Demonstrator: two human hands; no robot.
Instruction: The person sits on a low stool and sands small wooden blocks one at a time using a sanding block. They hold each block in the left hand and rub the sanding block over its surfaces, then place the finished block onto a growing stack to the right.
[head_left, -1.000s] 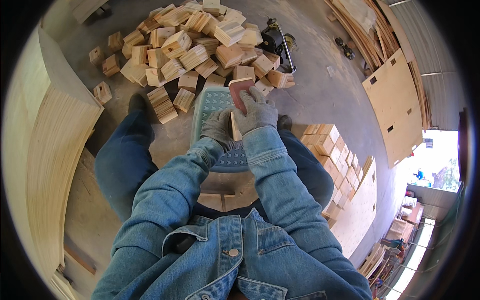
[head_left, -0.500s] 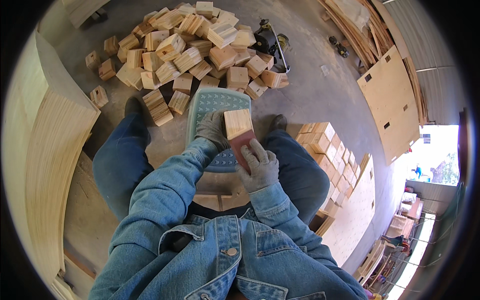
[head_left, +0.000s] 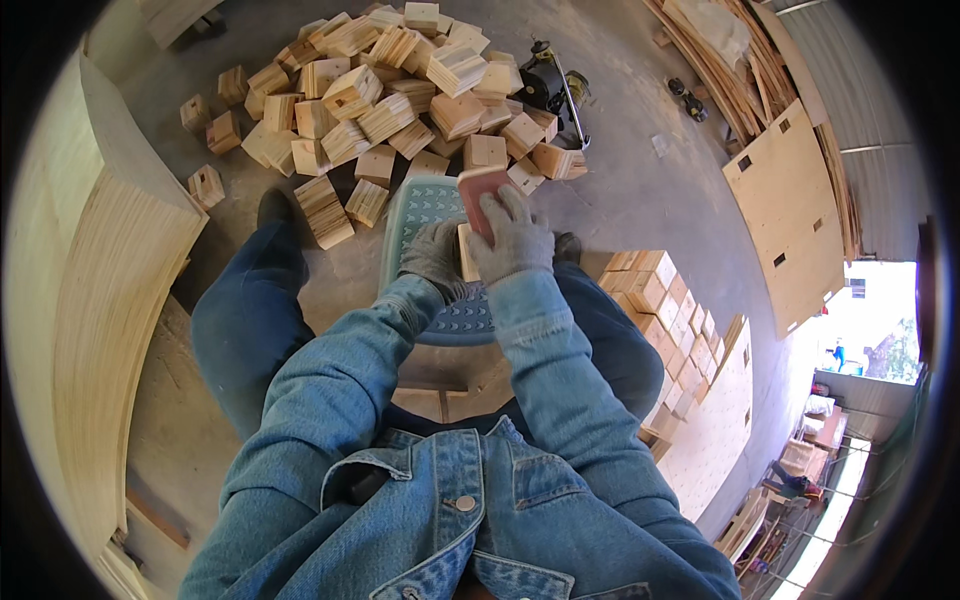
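Both my hands wear grey work gloves. My left hand [head_left: 433, 254] grips a pale wooden block [head_left: 467, 254] from its left side, above a blue-green plastic stool [head_left: 402, 215] between my knees. Lying across the block's far part is a flat reddish-brown sanding block [head_left: 483, 190]. My right hand [head_left: 516, 232] is closed over it, fingers pointing away from me. Most of the wooden block is hidden under the right hand and the sanding block.
A heap of loose wooden blocks [head_left: 385, 118] lies on the floor beyond the stool, with a black-and-yellow power tool [head_left: 560, 85] beside it. Stacked blocks [head_left: 670, 310] stand by my right knee on a plywood sheet [head_left: 715, 425]. A tall plywood stack [head_left: 125, 270] rises at left.
My right hand has pushed the sanding block forward, away from me, along the wooden block. The left hand keeps its hold in nearly the same spot.
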